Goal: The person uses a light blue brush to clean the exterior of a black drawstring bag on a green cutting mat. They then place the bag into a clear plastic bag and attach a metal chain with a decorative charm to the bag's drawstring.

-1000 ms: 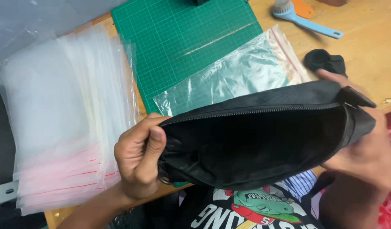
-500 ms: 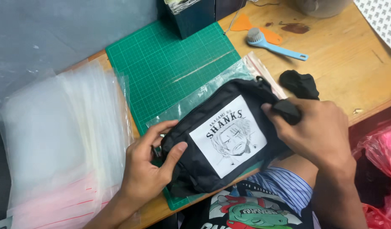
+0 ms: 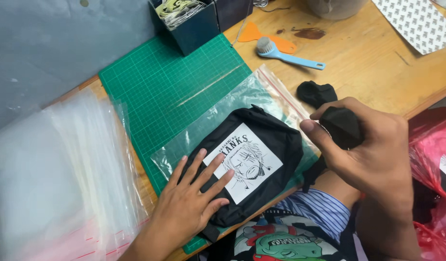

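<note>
A black pouch (image 3: 276, 140) with a white printed patch lies on a clear zip bag (image 3: 242, 104) on the green cutting mat (image 3: 170, 82). My left hand (image 3: 191, 198) presses flat on the pouch's near left end, fingers spread. My right hand (image 3: 363, 150) is closed around a bunched black strap end (image 3: 346, 123) at the pouch's right side. Another black fabric piece (image 3: 317, 93) lies just beyond my right hand on the wooden table (image 3: 373, 58).
A stack of clear zip bags (image 3: 53, 179) lies at the left. A blue brush (image 3: 286, 53), an orange scraper (image 3: 254, 33) and a dark box (image 3: 189, 21) sit behind the mat. Red plastic bags (image 3: 433, 164) are at the right edge.
The pouch was held up in both hands, then turned patch-up and laid on the clear bag. My left hand flattened onto it; my right hand gathered the strap.
</note>
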